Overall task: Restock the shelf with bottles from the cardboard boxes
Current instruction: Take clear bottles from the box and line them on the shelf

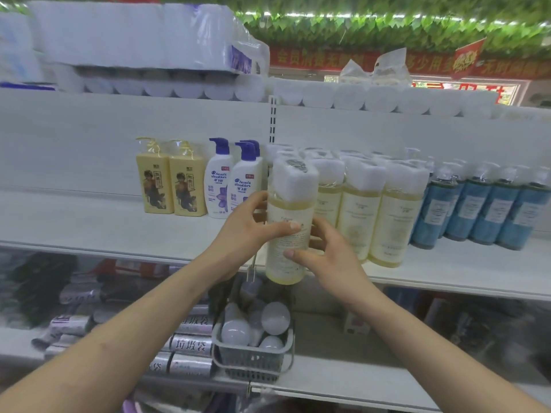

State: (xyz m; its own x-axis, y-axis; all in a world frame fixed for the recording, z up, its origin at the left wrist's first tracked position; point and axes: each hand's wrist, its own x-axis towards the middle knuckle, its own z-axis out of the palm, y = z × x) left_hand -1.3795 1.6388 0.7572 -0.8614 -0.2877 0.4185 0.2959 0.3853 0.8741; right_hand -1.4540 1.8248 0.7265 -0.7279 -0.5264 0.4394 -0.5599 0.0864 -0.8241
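Note:
A tall bottle of pale yellow liquid point(290, 204) with a white wrapped cap hangs upright in front of the white shelf point(119, 231), its base below the shelf's front edge. My left hand point(250, 228) grips its left side, thumb across the label. My right hand point(325, 251) holds its right side, thumb on the lower label. Just to the right, several matching yellow bottles point(384, 213) stand in a row on the shelf. No cardboard box is in view.
On the shelf stand two yellow pump bottles point(171, 186), white shampoo bottles point(229, 183) and blue bottles point(483, 210) at the right. Tissue packs point(143, 37) lie above. Below, a grey basket point(253, 356) of light bulbs hangs beside rolled bags point(190, 344).

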